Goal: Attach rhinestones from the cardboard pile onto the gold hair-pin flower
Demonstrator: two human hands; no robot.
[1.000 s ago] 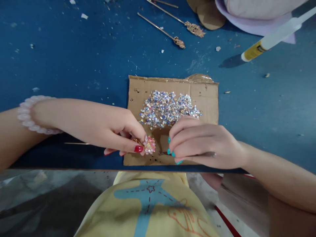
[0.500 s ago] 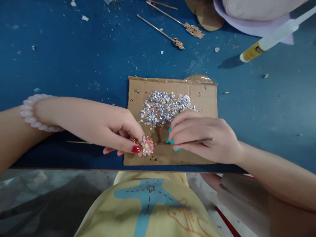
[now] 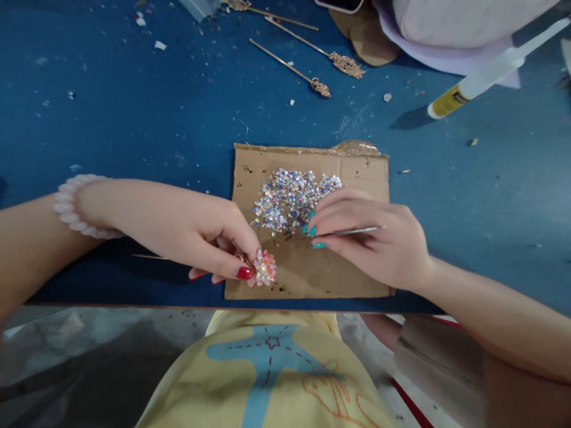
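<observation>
My left hand [image 3: 200, 238] pinches a hairpin just behind its head, which is covered in pink, white and yellowish stones [image 3: 265, 267]. The hairpin's thin gold stem [image 3: 149, 257] sticks out to the left from under the hand. Between the fingers of my right hand [image 3: 370, 238] is a pair of slim metal tweezers [image 3: 352, 231], pointing left. Their tips are at the lower edge of a pile of small shiny rhinestones [image 3: 285, 196], and I cannot tell whether they grip one. The pile lies on a piece of cardboard [image 3: 348, 279] beneath both hands.
Several gold hairpins [image 3: 345, 64] lie farther back on the blue table [image 3: 134, 119]. A glue bottle [image 3: 468, 86] with a yellow label is at the right, near a pale bag [image 3: 468, 24]. Scraps are scattered about, and the table's front edge runs close to my body.
My right hand has moved up and slightly left with the tweezers, from beside the hairpin's head to the rhinestone pile. My left hand keeps its hold, almost still.
</observation>
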